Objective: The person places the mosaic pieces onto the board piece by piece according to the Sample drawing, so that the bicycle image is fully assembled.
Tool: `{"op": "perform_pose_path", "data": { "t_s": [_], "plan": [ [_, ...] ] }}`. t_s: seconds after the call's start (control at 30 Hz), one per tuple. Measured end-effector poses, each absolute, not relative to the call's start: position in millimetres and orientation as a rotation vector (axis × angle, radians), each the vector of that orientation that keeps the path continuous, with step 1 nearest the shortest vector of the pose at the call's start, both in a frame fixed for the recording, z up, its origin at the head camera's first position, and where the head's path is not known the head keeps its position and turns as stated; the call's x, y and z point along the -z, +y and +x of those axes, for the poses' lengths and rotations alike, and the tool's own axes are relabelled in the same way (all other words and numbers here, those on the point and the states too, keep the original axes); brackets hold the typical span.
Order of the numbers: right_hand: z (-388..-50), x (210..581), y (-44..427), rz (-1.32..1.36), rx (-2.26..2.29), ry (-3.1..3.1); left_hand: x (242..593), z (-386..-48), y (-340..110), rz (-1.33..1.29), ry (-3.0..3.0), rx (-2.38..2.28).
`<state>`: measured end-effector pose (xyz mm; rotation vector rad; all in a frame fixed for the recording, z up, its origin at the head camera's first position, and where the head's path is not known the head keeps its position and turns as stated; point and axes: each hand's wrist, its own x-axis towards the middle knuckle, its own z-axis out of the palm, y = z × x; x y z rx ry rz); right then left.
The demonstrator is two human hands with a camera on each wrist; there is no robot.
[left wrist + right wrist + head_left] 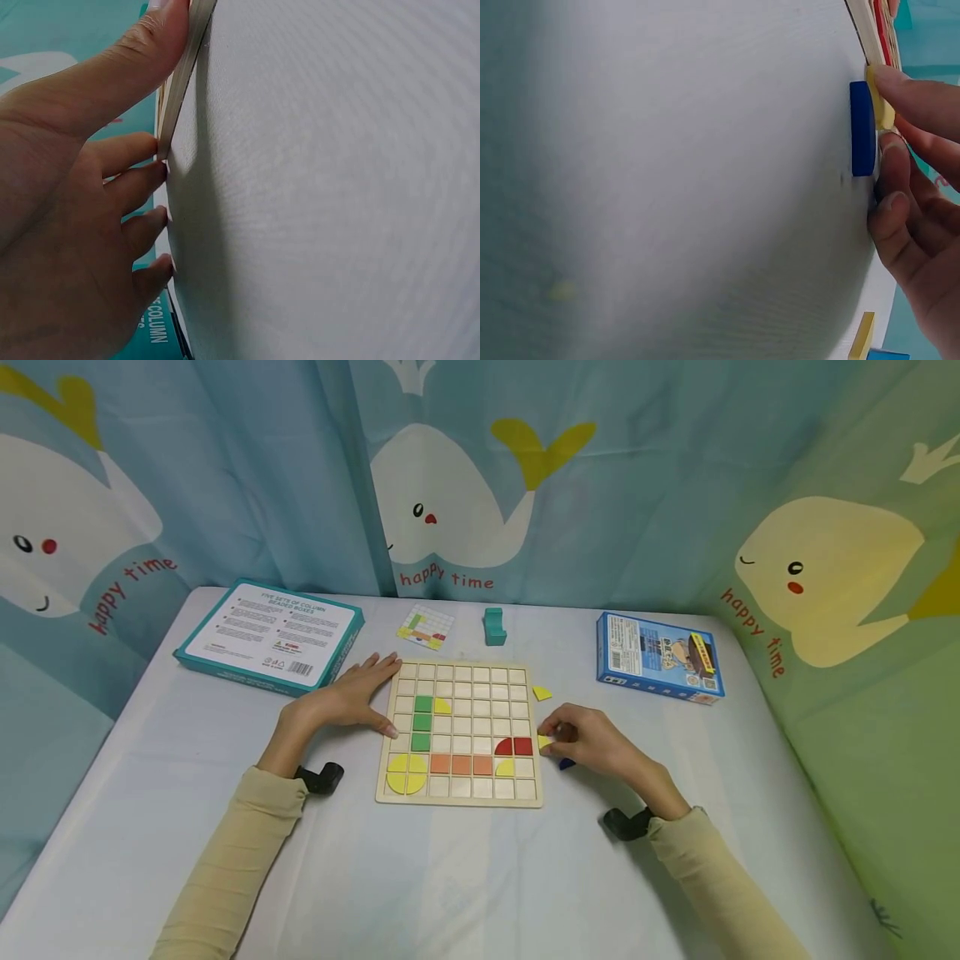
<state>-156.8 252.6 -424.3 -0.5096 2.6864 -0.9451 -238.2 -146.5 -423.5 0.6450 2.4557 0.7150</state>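
A wooden grid board (465, 802) lies on the table, holding green and orange squares, a red square, a red quarter-circle and yellow quarter-circles. My left hand (348, 695) rests at its left edge, fingers spread and thumb on the rim; the left wrist view shows that thumb (112, 79) against the board's side. Just off the right edge, my right hand (596, 742) pinches a yellow quarter-circle piece (883, 109) between thumb and fingers. A dark blue piece (862, 129) lies right beside it, partly hidden by the hand in the head view. Another yellow piece (542, 693) lies farther back.
Behind the board are a pattern card (426, 625) and a teal block (494, 627). A teal-edged flat box (273, 631) lies at the back left, close to the left hand. A blue box (660, 656) lies at the back right. A curtain (637, 527) hangs behind the table.
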Motion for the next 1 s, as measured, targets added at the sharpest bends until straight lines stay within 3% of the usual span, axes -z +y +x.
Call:
{"op": "perform_pose_path", "data": {
  "t_s": [1.0],
  "plan": [
    [-143, 421, 239, -0.595, 1.136, 2.543, 424, -239, -146, 0.649, 2.455, -0.709]
  ]
}}
